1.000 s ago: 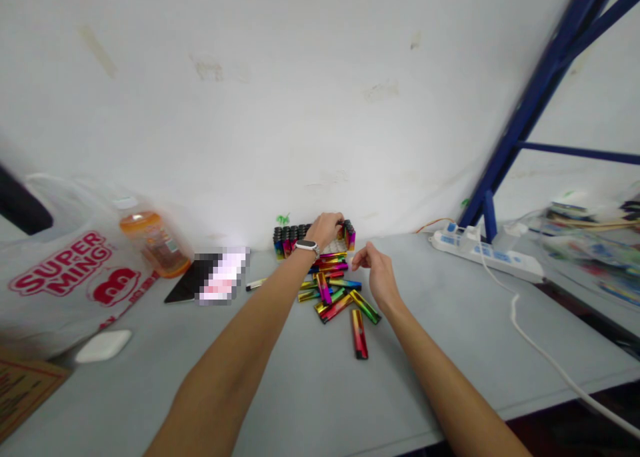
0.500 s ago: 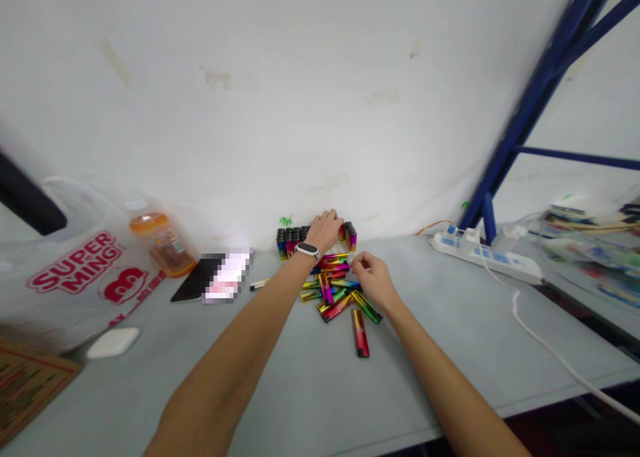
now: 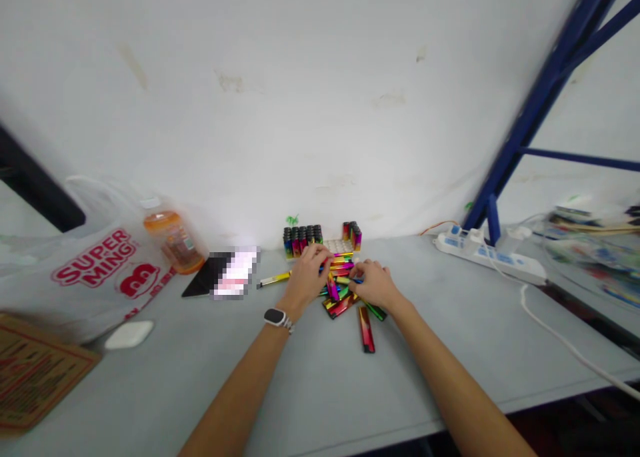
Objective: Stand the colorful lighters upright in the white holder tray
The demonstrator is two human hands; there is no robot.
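Observation:
Shiny metallic-coloured lighters (image 3: 341, 306) lie in a loose pile on the grey table (image 3: 320, 390). Behind the pile, a pale slotted tray (image 3: 336, 245) holds upright lighters with black tops, a block of them (image 3: 303, 238) on its left and a few (image 3: 352, 234) on its right. My left hand (image 3: 309, 275), wearing a watch (image 3: 275, 317), is at the pile's left side, fingers closed on a lighter mostly hidden by them. My right hand (image 3: 373, 283) pinches a lighter with a blue end (image 3: 357, 281) at the pile's right side. One red lighter (image 3: 367, 330) lies apart in front.
To the left are a tablet-like dark device (image 3: 205, 275), an orange bottle (image 3: 175, 240), a plastic bag (image 3: 100, 270), a white case (image 3: 129, 335) and a cardboard box (image 3: 45, 370). A power strip (image 3: 490, 257) with a white cable and a blue metal frame (image 3: 520, 117) are at right.
My left hand has come back from the tray to the left of the pile. My right hand has moved slightly down onto the pile and holds a lighter. The view has shifted a little.

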